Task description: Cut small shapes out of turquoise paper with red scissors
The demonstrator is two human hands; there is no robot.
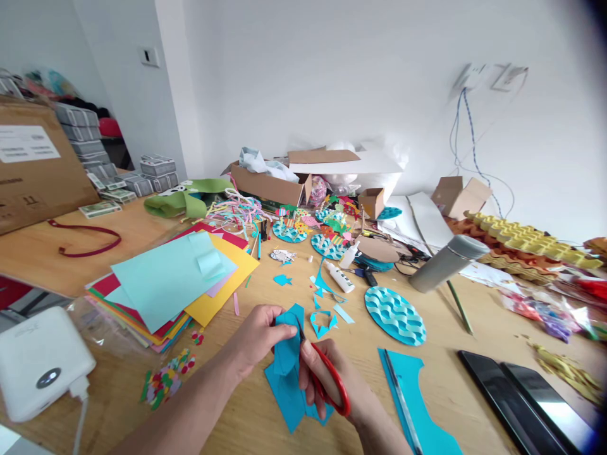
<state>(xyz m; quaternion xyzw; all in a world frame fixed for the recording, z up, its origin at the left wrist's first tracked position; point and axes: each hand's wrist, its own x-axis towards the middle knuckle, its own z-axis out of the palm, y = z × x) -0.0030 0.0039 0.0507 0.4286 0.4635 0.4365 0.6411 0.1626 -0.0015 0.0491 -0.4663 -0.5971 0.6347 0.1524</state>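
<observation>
My left hand [268,335] pinches a piece of blue paper [288,346] between thumb and fingers, above the wooden table. In my right hand [327,373] is a pair of scissors with red handles [337,379], its blades against the right edge of that paper. More blue paper [287,398] lies under both hands, partly hidden by them. A jagged blue paper scrap [323,323] and a blue fish-shaped cutout [283,279] lie just beyond. To the right rests a blue oval with pale wavy strips [395,315].
Coloured paper sheets [161,278] are stacked at left, near a white power bank [42,363] and small paper dots [168,379]. At right are a blue sheet with a pen [417,404], two phones [512,398] and a grey tumbler [446,262]. A glue bottle [341,278] lies mid-table.
</observation>
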